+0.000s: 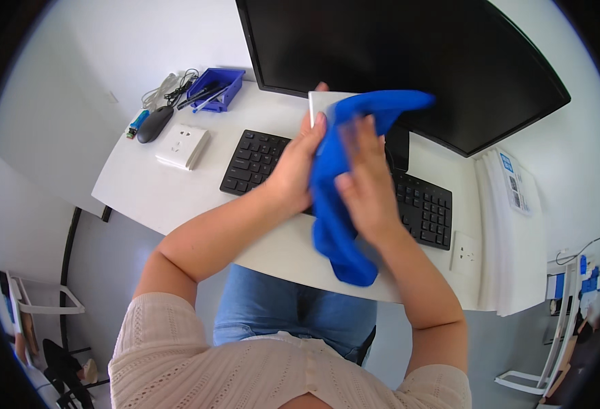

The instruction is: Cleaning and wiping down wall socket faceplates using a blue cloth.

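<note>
A beige top [266, 371] is filling the foreground; a blue cloth [334, 184] is hanging across a white block [317, 105] above the desk [143, 180].
The left hand [296, 167] is pinching the block; the right hand [373, 194] is touching the cloth, its fingers too blurred to tell whether spread or together. A black keyboard [249, 162] is lying beneath, a monitor [395, 51] standing behind.

Right grip [369, 187] blurred, white block [323, 102] part-hidden
</note>
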A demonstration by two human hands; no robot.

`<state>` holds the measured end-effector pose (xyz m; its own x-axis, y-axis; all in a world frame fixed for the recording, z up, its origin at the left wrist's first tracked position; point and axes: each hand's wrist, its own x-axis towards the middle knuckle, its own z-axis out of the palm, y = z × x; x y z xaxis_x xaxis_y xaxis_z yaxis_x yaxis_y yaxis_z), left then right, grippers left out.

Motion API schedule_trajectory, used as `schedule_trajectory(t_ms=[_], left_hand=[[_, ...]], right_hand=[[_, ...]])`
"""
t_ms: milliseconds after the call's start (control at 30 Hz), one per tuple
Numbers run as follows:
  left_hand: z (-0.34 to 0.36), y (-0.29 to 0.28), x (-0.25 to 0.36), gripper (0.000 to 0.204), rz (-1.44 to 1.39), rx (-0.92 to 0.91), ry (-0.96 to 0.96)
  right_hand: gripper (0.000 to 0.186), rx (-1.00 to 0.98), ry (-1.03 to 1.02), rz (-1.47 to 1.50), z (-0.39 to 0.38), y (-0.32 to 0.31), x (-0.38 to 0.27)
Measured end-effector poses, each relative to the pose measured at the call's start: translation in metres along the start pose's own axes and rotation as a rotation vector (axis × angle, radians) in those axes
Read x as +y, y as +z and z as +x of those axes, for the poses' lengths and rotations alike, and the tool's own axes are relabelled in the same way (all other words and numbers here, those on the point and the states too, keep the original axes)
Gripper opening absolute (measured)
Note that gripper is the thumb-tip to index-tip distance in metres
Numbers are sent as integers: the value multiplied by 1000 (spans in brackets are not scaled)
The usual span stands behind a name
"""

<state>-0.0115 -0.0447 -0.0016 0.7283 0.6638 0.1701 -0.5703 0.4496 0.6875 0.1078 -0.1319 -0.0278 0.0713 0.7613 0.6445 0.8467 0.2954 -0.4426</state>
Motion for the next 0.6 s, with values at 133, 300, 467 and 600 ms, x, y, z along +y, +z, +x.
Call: schedule_trajectory(t_ms=[133, 300, 467, 600], left_hand=[[-13, -5, 5, 73, -209, 57, -398], [-11, -11, -5, 85, -270, -49, -453], [-20, -14, -14, 73, -224, -192, -549], [-17, 0, -6, 68, 110, -256, -532]], right_hand=[[65, -111, -212, -250, -5, 5, -23], [67, -57, -136, -418, 0, 2, -23], [60, 155, 123, -385, 9, -12, 4], [45, 167, 511, -79, 11, -35, 27]])
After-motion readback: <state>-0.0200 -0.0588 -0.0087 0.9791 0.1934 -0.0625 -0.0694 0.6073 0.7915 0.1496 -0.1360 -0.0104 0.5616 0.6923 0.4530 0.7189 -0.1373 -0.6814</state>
